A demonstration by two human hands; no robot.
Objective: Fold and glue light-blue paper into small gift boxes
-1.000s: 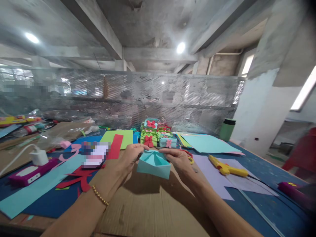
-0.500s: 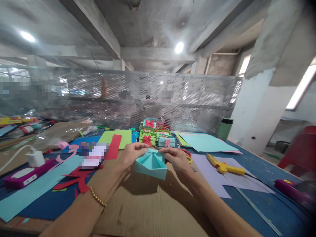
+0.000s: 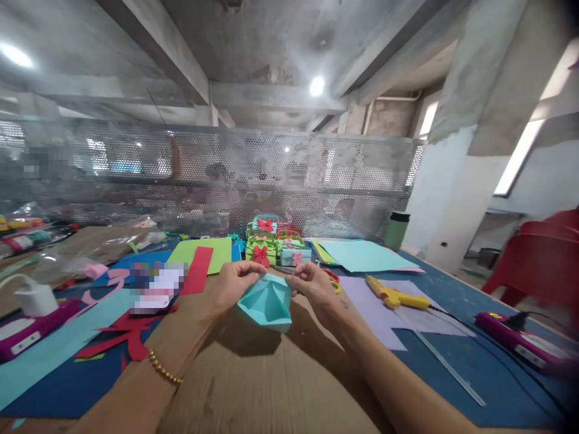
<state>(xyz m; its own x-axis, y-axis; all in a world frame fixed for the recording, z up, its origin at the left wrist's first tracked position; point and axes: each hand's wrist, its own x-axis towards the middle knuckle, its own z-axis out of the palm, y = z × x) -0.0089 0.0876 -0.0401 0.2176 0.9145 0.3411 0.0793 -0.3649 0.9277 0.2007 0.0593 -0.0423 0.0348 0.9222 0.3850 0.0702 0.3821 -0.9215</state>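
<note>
Above the cardboard (image 3: pixel 235 395): turquoise paper box (image 3: pixel 265 306), tilted.
Left hand (image 3: pixel 234 286): pinching its far rim.
Right hand (image 3: pixel 315 289): fingertips at its right far corner, apparently pinching.
Paper box: might crease if both hands pull unevenly.

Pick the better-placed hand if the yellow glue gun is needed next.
Right, most likely: the right hand is nearer the yellow glue gun, which lies on that side. The left hand is farther, across the light-blue folded paper, and pinches its edge.
</note>
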